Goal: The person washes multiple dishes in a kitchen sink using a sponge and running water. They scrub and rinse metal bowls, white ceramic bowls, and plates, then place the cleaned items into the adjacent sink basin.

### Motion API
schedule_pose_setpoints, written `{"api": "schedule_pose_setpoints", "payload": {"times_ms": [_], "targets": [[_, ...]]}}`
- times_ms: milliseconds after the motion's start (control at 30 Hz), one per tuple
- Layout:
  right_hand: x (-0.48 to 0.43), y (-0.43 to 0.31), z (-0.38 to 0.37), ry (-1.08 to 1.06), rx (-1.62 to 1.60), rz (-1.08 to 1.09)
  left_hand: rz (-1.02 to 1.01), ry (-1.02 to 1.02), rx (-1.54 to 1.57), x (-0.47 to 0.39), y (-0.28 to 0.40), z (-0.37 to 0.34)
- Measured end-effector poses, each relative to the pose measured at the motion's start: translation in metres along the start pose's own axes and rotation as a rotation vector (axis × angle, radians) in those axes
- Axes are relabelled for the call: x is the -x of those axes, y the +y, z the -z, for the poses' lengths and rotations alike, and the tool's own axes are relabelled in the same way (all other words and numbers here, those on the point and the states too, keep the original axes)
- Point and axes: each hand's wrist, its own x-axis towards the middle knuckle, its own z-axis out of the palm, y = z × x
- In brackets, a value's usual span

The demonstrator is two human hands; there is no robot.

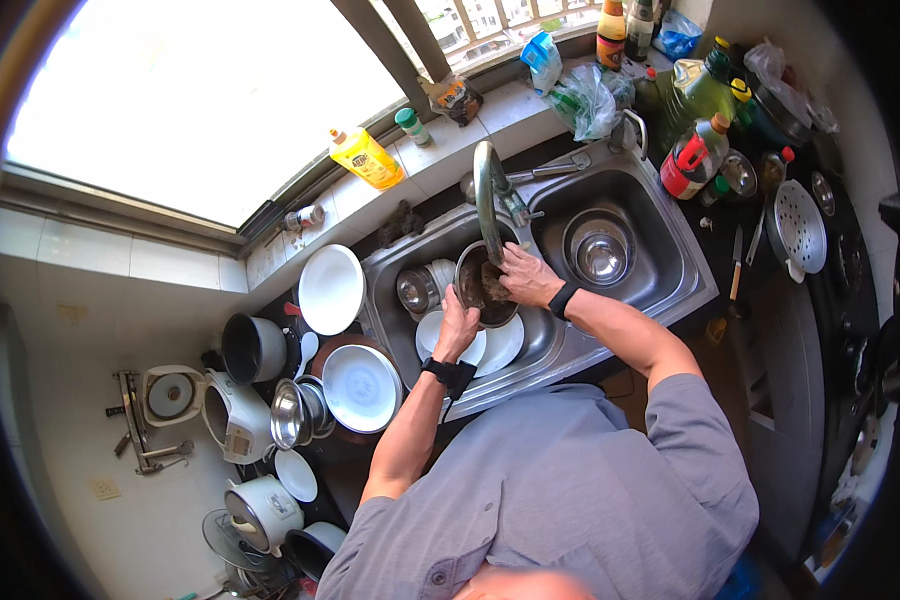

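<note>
My left hand [459, 326] grips the near left rim of a round metal bowl [467, 271], which is tilted over the left sink basin [541, 341]. Inside the bowl, my right hand [526, 277] presses a brownish scouring pad [493, 283] against the wall. The curved faucet [486, 180] arches just above the bowl; I cannot tell whether water runs. Below the bowl lie white plates [504, 349], partly covered by it and by my left hand. A metal cup [418, 291] rests on its side at the basin's left.
Nested metal bowls [601, 255] sit in the right basin. White dishes [332, 290], a dark-lined pot [253, 349] and a rice cooker [236, 420] crowd the left counter. A yellow detergent bottle [367, 159] stands on the sill. At right are a knife [736, 262] and a colander [797, 225].
</note>
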Motion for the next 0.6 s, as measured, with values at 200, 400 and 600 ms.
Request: {"api": "schedule_pose_setpoints", "payload": {"times_ms": [200, 400, 600], "targets": [[0.011, -0.018, -0.024, -0.181, -0.269, -0.384, -0.132, 0.101, -0.176, 0.001, 0.0, -0.001], [0.011, -0.055, -0.023, -0.172, -0.501, -0.432, -0.114, 0.225, -0.111, -0.001, -0.015, -0.015], [0.017, -0.06, -0.016, -0.176, -0.747, -0.524, -0.113, 0.144, 0.065, -0.003, -0.033, -0.015]]}}
